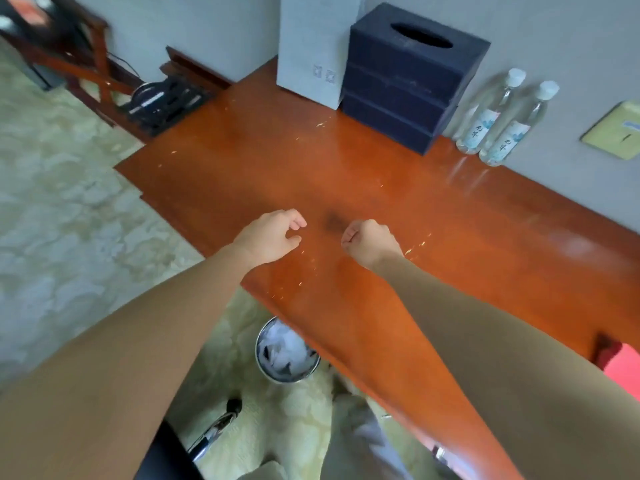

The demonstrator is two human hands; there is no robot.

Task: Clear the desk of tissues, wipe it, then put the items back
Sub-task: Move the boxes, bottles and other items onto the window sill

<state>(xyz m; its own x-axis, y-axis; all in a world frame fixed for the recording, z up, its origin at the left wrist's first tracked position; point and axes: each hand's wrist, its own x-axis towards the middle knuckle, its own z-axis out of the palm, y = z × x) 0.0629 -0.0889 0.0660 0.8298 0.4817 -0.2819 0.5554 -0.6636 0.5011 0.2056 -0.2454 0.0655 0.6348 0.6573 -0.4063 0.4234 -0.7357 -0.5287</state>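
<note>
The orange-brown wooden desk (284, 157) runs from the middle to the right. A dark tissue box (408, 77) stands at the back by the wall, with a pale grey upright box (311, 53) to its left and two water bottles (498, 123) to its right. My left hand (270, 237) hovers over the desk's front part, fingers loosely curled, holding nothing. My right hand (370, 240) is beside it, fingers curled into a fist with nothing visible in it. Under the desk edge stands a metal bin (287, 351) with white tissues inside.
A yellow-green pad (616, 133) is at the far right by the wall. A black tray with items (166, 102) sits past the desk's left end. A chair's black seat and metal frame (207, 434) are at the bottom. Something red (623, 365) lies at the right edge.
</note>
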